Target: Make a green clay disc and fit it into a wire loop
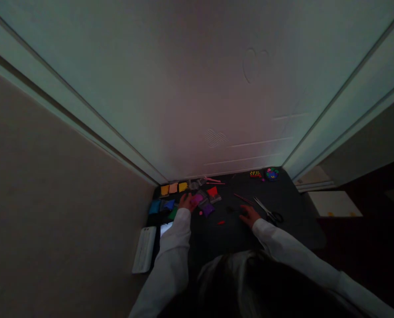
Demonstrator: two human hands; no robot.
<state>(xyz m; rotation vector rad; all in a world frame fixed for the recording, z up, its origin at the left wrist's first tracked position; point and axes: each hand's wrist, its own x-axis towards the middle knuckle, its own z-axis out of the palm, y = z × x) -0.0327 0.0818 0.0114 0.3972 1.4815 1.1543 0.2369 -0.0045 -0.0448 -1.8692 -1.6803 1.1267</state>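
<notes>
The scene is dim and seen from high above. My left hand (pixel 185 201) reaches to a magenta packet (pixel 197 198) among several small coloured packets on a dark mat (pixel 289 198); its fingers seem curled on the packet. My right hand (pixel 249 215) rests on the mat with fingers spread, near a pair of scissors (pixel 268 210). A purple packet (pixel 208 209) and a red packet (pixel 212 191) lie beside the magenta one. Both arms wear white sleeves.
Orange and yellow packets (pixel 173 188) line the mat's far edge, blue ones (pixel 160 206) at the left. A white case (pixel 144 249) lies left of the mat. A small round colourful object (pixel 271 174) sits far right. A pale wall panel (pixel 217 88) rises behind.
</notes>
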